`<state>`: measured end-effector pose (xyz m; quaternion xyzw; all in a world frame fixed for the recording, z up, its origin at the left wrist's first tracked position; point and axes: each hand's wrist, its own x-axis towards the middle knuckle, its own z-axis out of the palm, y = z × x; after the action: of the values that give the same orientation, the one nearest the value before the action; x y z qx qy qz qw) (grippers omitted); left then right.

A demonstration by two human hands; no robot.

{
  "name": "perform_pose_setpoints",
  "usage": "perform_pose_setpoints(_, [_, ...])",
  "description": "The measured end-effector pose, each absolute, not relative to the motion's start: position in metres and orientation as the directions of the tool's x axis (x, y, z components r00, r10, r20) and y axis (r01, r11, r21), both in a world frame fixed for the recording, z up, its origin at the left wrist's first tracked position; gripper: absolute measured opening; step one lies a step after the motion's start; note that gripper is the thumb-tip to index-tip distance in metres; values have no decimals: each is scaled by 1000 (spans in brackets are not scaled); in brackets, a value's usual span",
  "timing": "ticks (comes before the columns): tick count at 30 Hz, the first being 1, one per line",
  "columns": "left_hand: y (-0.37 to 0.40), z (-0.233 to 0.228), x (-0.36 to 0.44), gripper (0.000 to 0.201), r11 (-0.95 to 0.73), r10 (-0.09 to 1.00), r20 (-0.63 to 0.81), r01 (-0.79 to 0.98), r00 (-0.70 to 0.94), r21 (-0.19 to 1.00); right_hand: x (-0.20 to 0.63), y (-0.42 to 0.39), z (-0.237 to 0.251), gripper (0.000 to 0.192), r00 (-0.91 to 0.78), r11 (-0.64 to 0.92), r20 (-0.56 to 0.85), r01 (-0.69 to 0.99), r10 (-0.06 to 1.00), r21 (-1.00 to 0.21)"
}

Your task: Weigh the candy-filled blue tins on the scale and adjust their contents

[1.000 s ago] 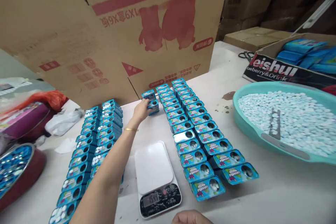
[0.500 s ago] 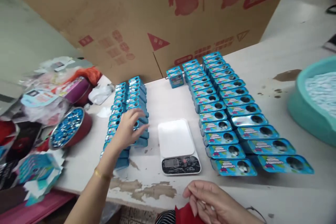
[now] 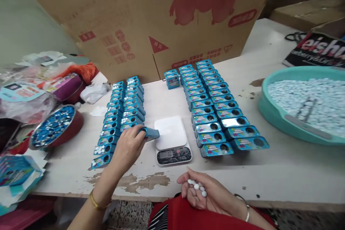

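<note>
My left hand (image 3: pixel 128 147) grips a small blue tin (image 3: pixel 150 133) and holds it just left of the white kitchen scale (image 3: pixel 171 138), beside two long rows of blue tins (image 3: pixel 120 112). My right hand (image 3: pixel 205 194) rests palm up at the table's near edge, cupping several white tablets (image 3: pixel 197 185). Right of the scale stand two more rows of blue tins (image 3: pixel 212 104), with a short stack of tins (image 3: pixel 171 78) at the far end.
A teal basin (image 3: pixel 291 122) full of white tablets sits at the right. At the left, a red bowl (image 3: pixel 55 129) holds blue lids among plastic bags. A large cardboard box (image 3: pixel 151 18) walls the back. A printed carton (image 3: pixel 318 50) stands far right.
My left hand drew back from the far stack, reached into the left rows and picked up a tin. My right hand turned palm up with tablets showing. The view shifted.
</note>
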<state>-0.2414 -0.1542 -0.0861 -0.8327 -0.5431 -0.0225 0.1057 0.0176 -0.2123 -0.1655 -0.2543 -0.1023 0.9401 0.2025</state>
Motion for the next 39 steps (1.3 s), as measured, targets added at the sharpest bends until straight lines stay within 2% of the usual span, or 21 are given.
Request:
perform_pose_setpoints(4, [-122,-77,-195,21,-481,869,76,871,489,-103,19,-210,-165,43,-809,-930,-458,-323,368,-177])
perform_pose_setpoints(8, [-91,-84,-171,14,-557,830,-65,818,554,-144,24,-208,-164,44,-798,-923,-468,-363,380,-129])
perform_pose_setpoints(10, [-86,-84,-168,12,-568,823,-45,816,567,-105,26,-206,-163,45,-786,-915,-481,-392,388,-98])
perform_pose_setpoints(14, [-112,-75,-159,17,-576,815,115,816,568,53,26,-201,-163,46,-759,-898,-525,-440,384,-22])
perform_pose_setpoints(18, [-168,-89,-137,16,-649,697,-110,688,709,326,22,-197,-165,37,-742,-830,-517,-549,427,102])
perform_pose_setpoints(20, [-191,-106,-127,18,-620,695,-174,704,698,346,20,-196,-166,35,-740,-805,-511,-575,437,144])
perform_pose_setpoints(24, [-209,-136,-120,15,-579,763,-118,753,636,314,20,-196,-167,32,-746,-825,-524,-549,411,134])
perform_pose_setpoints(28, [-208,-143,-121,10,-573,780,-23,728,626,375,20,-195,-169,25,-760,-850,-515,-515,396,106])
perform_pose_setpoints(31, [-206,-143,-120,8,-545,796,-27,735,605,403,20,-196,-171,22,-751,-849,-514,-523,415,78])
perform_pose_setpoints(36, [-203,-142,-121,7,-561,785,-48,740,618,371,19,-195,-170,22,-743,-845,-520,-530,421,73])
perform_pose_setpoints(39, [-200,-141,-125,7,-529,794,-44,723,607,444,18,-192,-168,20,-733,-837,-505,-546,455,38])
